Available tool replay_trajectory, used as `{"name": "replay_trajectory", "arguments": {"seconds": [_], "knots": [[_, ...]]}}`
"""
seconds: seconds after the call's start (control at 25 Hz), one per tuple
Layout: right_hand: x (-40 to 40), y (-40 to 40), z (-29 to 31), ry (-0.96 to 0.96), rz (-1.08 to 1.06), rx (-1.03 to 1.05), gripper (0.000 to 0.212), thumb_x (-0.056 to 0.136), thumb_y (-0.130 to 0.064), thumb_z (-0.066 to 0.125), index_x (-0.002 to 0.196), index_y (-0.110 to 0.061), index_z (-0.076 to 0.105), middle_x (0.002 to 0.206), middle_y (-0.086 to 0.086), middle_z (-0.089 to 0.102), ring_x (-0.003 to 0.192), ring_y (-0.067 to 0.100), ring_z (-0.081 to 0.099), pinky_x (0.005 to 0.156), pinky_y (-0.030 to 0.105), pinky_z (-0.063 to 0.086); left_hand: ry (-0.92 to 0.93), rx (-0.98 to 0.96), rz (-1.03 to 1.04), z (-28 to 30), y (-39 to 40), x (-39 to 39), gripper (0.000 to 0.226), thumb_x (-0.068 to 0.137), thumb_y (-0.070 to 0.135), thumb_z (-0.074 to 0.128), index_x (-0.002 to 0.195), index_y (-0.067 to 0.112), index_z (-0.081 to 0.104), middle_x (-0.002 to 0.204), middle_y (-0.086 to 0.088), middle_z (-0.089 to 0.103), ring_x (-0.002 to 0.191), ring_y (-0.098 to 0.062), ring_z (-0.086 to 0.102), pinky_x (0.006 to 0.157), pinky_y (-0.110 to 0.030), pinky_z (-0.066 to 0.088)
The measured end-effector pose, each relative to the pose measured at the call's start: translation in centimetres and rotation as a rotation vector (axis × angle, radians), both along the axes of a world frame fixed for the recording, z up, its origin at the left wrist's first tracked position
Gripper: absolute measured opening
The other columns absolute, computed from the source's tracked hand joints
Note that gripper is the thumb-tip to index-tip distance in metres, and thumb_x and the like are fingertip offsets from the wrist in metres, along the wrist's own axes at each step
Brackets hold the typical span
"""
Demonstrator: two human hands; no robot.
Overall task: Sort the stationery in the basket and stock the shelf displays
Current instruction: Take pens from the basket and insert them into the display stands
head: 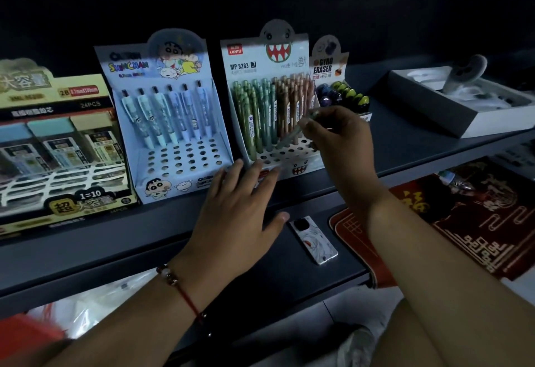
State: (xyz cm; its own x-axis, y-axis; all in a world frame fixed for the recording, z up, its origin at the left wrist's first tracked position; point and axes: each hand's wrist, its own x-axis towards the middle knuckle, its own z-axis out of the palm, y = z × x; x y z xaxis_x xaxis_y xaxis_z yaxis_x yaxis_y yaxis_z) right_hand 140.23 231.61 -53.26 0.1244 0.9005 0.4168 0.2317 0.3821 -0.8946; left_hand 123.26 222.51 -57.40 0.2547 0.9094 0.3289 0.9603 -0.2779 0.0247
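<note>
A stationery shop: a dark shelf carries retail pen display boxes (one labelled 24PCS).

You are wearing no sleeves; both forearms are showing bare. A thin red cord bracelet with dark and pale beads is circling the wrist just behind your left hand. Your right hand is carrying no ornament.

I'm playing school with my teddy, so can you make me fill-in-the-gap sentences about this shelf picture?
1. The right hand pinches a green ____ over the monster display.
2. The left hand rests with its fingers ____.
3. The cartoon-boy display holds ____ blue pens.
4. The box beside the monster display says "GYRO ____".

Missing words: pencil; straight; six; ERASER
</note>
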Motion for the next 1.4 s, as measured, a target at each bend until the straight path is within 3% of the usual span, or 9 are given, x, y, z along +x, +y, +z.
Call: {"name": "replay_trajectory", "arguments": {"seconds": [0.16,0.32,0.44,0.72,0.92,1.08,1.16,1.28,1.4], "knots": [[-1.3,1.3,0.1,-0.068,-0.026,0.043,0.016,0.089,-0.024,0.072,0.088,-0.008,0.069,0.074,0.0,0.068,0.067,0.009,0.062,0.066,0.038,0.053,-0.018,-0.02,0.007,-0.5,0.3,-0.2,0.067,0.094,0.06,0.036,0.151,0.031,0.019,0.16,0.002,0.023,0.148,-0.028,0.012,0.119,-0.045,0.008],[-2.2,2.5,0.3,-0.144,-0.076,0.087,0.024,0.088,-0.03,0.072,0.104,-0.011,0.07,0.084,-0.005,0.069,0.071,0.003,0.063,0.068,0.034,0.057,-0.024,-0.025,-0.004,-0.9,0.5,0.0,0.066,0.091,0.06,0.03,0.149,0.03,0.021,0.156,-0.003,0.031,0.145,-0.031,0.022,0.118,-0.049,0.02],[-3.1,3.2,0.3,-0.211,-0.096,0.084,0.028,0.087,-0.03,0.073,0.112,-0.017,0.069,0.093,-0.005,0.072,0.077,0.005,0.067,0.071,0.034,0.059,-0.03,-0.044,-0.005,-1.0,0.6,0.1,0.068,0.09,0.06,0.028,0.151,0.03,0.018,0.158,-0.003,0.025,0.147,-0.03,0.017,0.119,-0.049,0.018],[-4.6,4.1,-0.2,-0.344,-0.177,0.095,0.022,0.088,-0.03,0.072,0.106,-0.018,0.069,0.091,-0.003,0.073,0.073,0.015,0.067,0.067,0.042,0.058,-0.046,-0.077,-0.011,-1.2,0.2,-0.1,0.067,0.094,0.058,0.034,0.153,0.03,0.017,0.163,0.0,0.005,0.149,-0.028,0.002,0.121,-0.047,0.008],[-4.3,3.7,-0.9,-0.352,-0.158,0.097,0.022,0.085,-0.031,0.075,0.101,-0.023,0.063,0.086,-0.006,0.07,0.067,0.015,0.066,0.06,0.042,0.057,-0.06,-0.073,-0.017,-1.2,0.3,-0.6,0.066,0.094,0.057,0.036,0.152,0.031,0.017,0.163,0.0,0.008,0.148,-0.029,0.006,0.121,-0.047,0.01],[-3.1,1.8,-1.6,-0.464,-0.06,0.109,0.012,0.088,-0.027,0.071,0.095,-0.019,0.066,0.084,-0.006,0.069,0.071,0.009,0.065,0.064,0.04,0.057,-0.097,-0.063,-0.015,-1.2,0.1,-0.8,0.065,0.094,0.056,0.036,0.152,0.033,0.016,0.161,0.0,0.015,0.148,-0.026,0.009,0.12,-0.044,0.013],[-2.0,0.2,-1.5,-0.585,0.016,0.079,0.014,0.091,-0.029,0.068,0.101,-0.02,0.069,0.092,-0.006,0.07,0.079,0.007,0.065,0.07,0.036,0.056,-0.121,-0.06,-0.016,-0.8,-0.1,-0.9,0.062,0.093,0.055,0.038,0.149,0.03,0.027,0.157,-0.001,0.028,0.146,-0.027,0.019,0.117,-0.045,0.02],[0.5,-1.8,-1.2,-0.828,0.072,-0.104,0.039,0.09,-0.037,0.068,0.127,-0.025,0.063,0.129,0.0,0.061,0.112,0.018,0.06,0.091,0.027,0.046,-0.13,-0.03,-0.021,0.5,-0.2,-0.1,0.059,0.091,0.055,0.036,0.14,0.024,0.046,0.145,-0.004,0.047,0.135,-0.03,0.039,0.107,-0.047,0.035],[4.1,-5.2,-0.7,-0.98,0.017,-0.185,0.053,0.09,-0.043,0.066,0.138,-0.023,0.054,0.141,0.003,0.053,0.124,0.02,0.053,0.1,0.026,0.04,-0.211,-0.052,-0.066,2.1,-0.6,2.2,0.057,0.096,0.055,0.037,0.148,0.031,0.035,0.155,0.001,0.034,0.142,-0.024,0.026,0.114,-0.044,0.024]]}}
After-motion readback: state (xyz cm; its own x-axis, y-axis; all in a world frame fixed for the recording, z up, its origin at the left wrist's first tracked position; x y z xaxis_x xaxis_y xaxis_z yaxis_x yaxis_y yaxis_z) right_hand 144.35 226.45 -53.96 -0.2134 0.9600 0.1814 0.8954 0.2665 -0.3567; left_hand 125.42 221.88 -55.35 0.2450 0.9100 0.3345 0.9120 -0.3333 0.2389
